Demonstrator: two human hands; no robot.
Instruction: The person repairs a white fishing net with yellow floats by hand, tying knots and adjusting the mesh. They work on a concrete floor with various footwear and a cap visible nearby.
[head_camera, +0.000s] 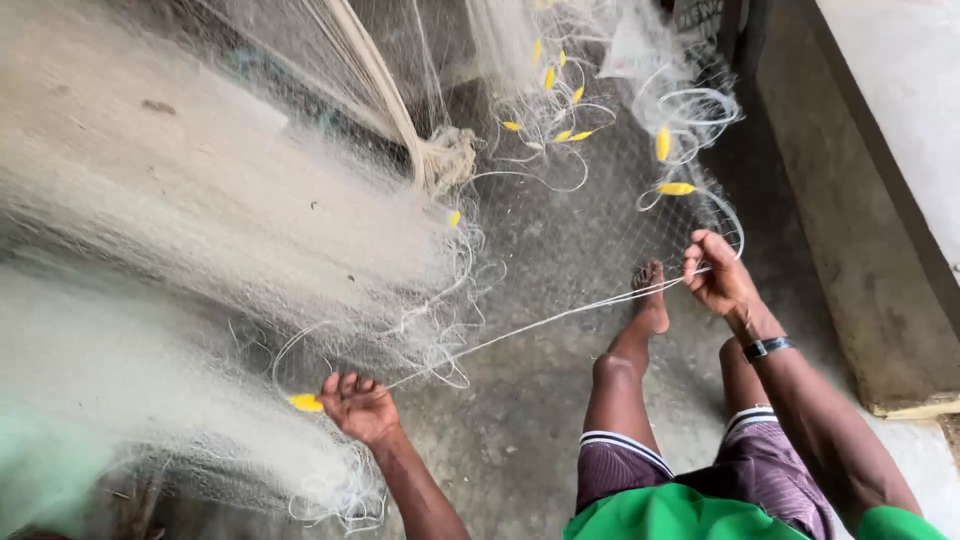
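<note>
Left hand: the left hand (360, 405) is clenched around the white line (520, 328) and a fold of the fishing net (200, 230), with a yellow float (305, 403) just beside its thumb side.
Right hand: the right hand (718, 278) is closed, pinching the far end of the same line between fingers and thumb; a dark wristband (766, 348) sits just below it on the wrist.
Line: it runs taut from the left hand up to the right hand, passing just beside the toes of the raised bare foot (652, 298).
Net: pale fine mesh piled and draped to the outer side of the left hand and beyond both hands, hanging from a thick bunched rope (440, 160).
Floats: more small yellow floats (676, 188) lie in loose white loops just beyond the right hand.
Floor: grey concrete floor (520, 440) lies under both hands.
Wall: a concrete ledge (860, 220) rises to the outer side of the right hand.
</note>
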